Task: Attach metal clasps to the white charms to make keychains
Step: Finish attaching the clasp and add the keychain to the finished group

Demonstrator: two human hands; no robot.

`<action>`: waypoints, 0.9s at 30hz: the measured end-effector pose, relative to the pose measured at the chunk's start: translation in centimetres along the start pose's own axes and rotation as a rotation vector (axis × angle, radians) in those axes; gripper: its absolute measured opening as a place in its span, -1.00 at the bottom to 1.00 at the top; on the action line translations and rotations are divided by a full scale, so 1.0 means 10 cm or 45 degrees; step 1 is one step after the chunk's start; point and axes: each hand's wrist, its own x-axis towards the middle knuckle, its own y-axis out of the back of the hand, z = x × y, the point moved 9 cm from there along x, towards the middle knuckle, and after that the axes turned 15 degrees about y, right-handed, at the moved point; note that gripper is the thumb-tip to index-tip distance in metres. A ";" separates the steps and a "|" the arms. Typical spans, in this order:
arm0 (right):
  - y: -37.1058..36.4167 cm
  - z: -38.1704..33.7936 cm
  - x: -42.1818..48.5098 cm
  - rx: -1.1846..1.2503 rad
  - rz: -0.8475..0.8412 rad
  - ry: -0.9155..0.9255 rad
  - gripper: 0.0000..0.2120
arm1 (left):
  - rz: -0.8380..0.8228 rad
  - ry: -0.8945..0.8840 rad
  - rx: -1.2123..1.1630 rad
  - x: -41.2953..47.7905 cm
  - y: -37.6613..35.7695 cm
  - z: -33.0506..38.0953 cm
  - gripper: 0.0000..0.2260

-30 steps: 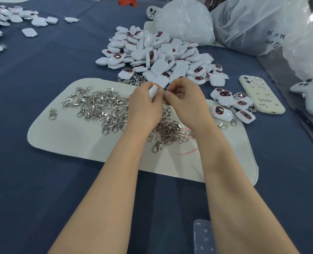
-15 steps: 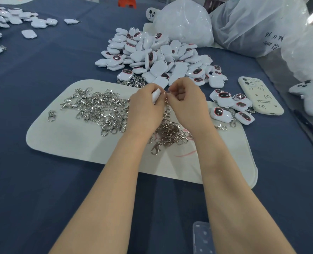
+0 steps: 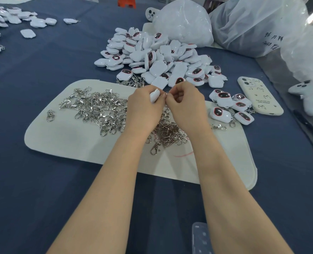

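My left hand (image 3: pixel 143 109) grips a white charm (image 3: pixel 154 95) above the white felt mat (image 3: pixel 64 140). My right hand (image 3: pixel 186 103) pinches a small metal clasp (image 3: pixel 165 93) right against the charm's edge; most of the clasp is hidden by my fingers. Loose silver clasps (image 3: pixel 97 109) lie heaped on the mat under and left of my hands. A big pile of white charms (image 3: pixel 157 57) sits just beyond the mat. Several charms with clasps on them (image 3: pixel 229 107) lie at the right of the mat.
A cream phone (image 3: pixel 258 95) lies right of the finished charms. Clear plastic bags (image 3: pixel 185 22) stand at the back. More white charms (image 3: pixel 14 17) are scattered at the far left. A white plush toy (image 3: pixel 309 94) lies at the right edge. A translucent case (image 3: pixel 200 237) sits near me.
Both hands stay together over the mat, with only small finger movements at the charm's edge. The view has shifted slightly.
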 end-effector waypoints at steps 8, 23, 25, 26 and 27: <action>-0.03 -0.05 0.00 0.101 0.016 0.074 -0.92 | 0.079 -0.042 0.083 -0.01 0.04 0.00 -0.91; -0.07 -0.05 -0.01 0.217 0.118 -0.012 -0.92 | 0.089 0.183 -0.267 0.03 0.07 -0.17 -0.85; -0.09 -0.08 -0.01 0.198 0.084 0.010 -0.91 | 0.082 0.195 -0.283 0.03 0.06 -0.19 -0.86; -0.09 -0.09 -0.01 0.188 0.074 0.018 -0.90 | 0.076 0.201 -0.288 0.03 0.05 -0.19 -0.87; -0.09 -0.09 -0.01 0.183 0.073 0.020 -0.90 | 0.068 0.205 -0.292 0.03 0.05 -0.20 -0.87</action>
